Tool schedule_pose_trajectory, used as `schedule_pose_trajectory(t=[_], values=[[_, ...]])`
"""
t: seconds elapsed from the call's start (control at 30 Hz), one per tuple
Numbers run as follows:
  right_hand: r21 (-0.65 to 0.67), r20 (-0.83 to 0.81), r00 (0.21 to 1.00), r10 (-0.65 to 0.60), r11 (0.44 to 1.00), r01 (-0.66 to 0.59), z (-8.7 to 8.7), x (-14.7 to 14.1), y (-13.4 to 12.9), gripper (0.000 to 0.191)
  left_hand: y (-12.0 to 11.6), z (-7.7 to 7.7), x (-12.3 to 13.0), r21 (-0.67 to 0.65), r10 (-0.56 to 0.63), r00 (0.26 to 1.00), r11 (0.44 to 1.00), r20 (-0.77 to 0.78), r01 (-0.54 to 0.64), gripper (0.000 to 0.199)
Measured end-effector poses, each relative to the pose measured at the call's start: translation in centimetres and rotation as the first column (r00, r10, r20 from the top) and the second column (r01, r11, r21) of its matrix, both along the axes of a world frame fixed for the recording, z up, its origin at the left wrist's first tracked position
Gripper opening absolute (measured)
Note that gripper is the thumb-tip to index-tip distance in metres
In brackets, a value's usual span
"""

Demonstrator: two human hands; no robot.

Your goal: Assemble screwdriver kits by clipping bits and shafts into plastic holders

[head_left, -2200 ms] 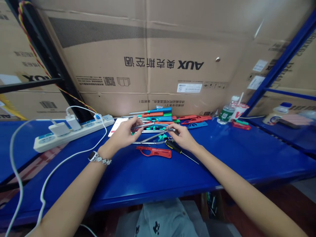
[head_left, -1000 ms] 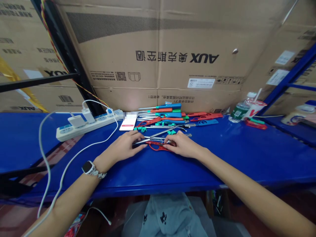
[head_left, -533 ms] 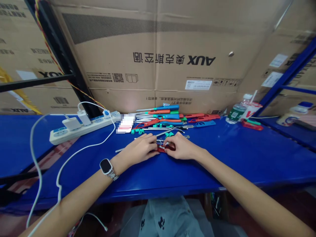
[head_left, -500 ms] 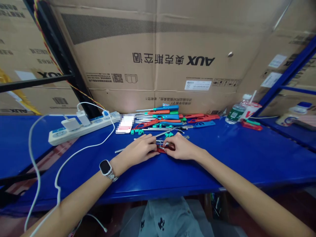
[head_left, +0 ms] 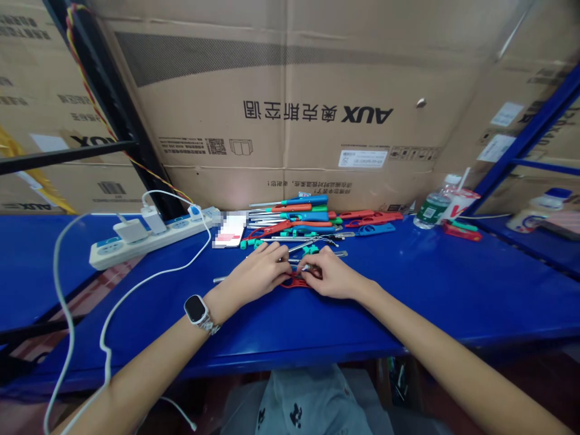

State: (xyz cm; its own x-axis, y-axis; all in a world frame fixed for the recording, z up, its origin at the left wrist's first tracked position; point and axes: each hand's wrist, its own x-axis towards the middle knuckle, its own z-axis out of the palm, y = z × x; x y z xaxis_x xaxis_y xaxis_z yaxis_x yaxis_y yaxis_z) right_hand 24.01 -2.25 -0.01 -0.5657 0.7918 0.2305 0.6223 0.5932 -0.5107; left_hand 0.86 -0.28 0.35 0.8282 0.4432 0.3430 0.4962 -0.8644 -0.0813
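A red lighter casing [head_left: 293, 283] with a loop-shaped handle lies on the blue table between my hands. My left hand [head_left: 261, 267] comes in from the left, its fingertips closed on the casing's near part. My right hand [head_left: 334, 275] has thumb and fingers pinched around a small whitish part [head_left: 306, 267] just over the casing; its exact kind is hidden by the fingers. Metal lighter tubes [head_left: 299, 246], small green pieces [head_left: 312, 249] and thin wires lie just beyond my fingers.
Behind my hands is a pile of long-necked lighters [head_left: 312, 215] with blue, orange and red handles. Red casings [head_left: 376, 217] and a blue casing [head_left: 375, 229] lie right of it. A power strip [head_left: 131, 244] with chargers and cables stands left, a bottle [head_left: 428, 210] right. Cardboard [head_left: 290, 145] walls the back.
The red casing shows more of its loop now, below my fingers. My left fingertips have shifted slightly right, and my right hand has sunk a little. The pile stays as it was.
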Motion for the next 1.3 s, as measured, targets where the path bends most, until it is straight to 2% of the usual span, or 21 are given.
schedule_pose_trajectory(t=[0.13, 0.23, 0.53, 0.67, 0.9, 1.07, 1.2, 1.3], values=[[0.067, 0.009, 0.998, -0.067, 0.996, 0.066, -0.4, 0.0, -0.3, 0.022, -0.1, 0.1, -0.5, -0.061, 0.008, 0.997, 0.998, 0.075, -0.003, 0.011], [0.101, 0.044, 0.996, -0.074, 0.992, 0.069, -0.8, -0.1, -0.4, 0.024, -0.3, 0.2, -0.6, -0.098, -0.002, 0.995, 0.995, 0.104, 0.013, 0.01], [0.16, 0.172, 0.983, -0.055, 0.987, 0.027, -0.8, -0.3, -0.5, 0.018, -0.3, 0.7, 2.0, -0.085, -0.026, 0.999, 0.996, 0.019, 0.027, 0.012], [0.163, 0.185, 0.982, -0.04, 0.987, 0.01, -0.7, -0.3, -0.5, 0.021, -0.3, 0.6, 1.6, -0.109, -0.015, 1.0, 0.994, 0.018, 0.017, 0.009], [0.179, 0.209, 0.976, -0.067, 0.983, 0.029, -0.8, -0.3, -0.4, 0.027, -1.3, 1.0, 0.7, -0.23, 0.012, 1.0, 0.973, 0.008, -0.01, 0.008], [0.175, 0.215, 0.974, -0.068, 0.984, 0.031, -0.5, -0.5, -0.7, 0.028, -1.7, 1.1, 1.1, -0.213, 0.053, 0.998, 0.975, -0.029, -0.058, 0.011], [0.172, 0.216, 0.975, -0.052, 0.985, 0.015, -0.3, -0.5, -0.9, 0.029, -1.7, 1.1, 1.2, -0.19, 0.045, 0.998, 0.98, -0.037, -0.052, 0.012], [0.182, 0.22, 0.975, -0.022, 0.983, -0.018, -0.3, -0.4, -0.9, 0.027, -1.8, 1.3, 1.1, -0.22, 0.052, 0.998, 0.974, -0.045, -0.06, 0.013]])
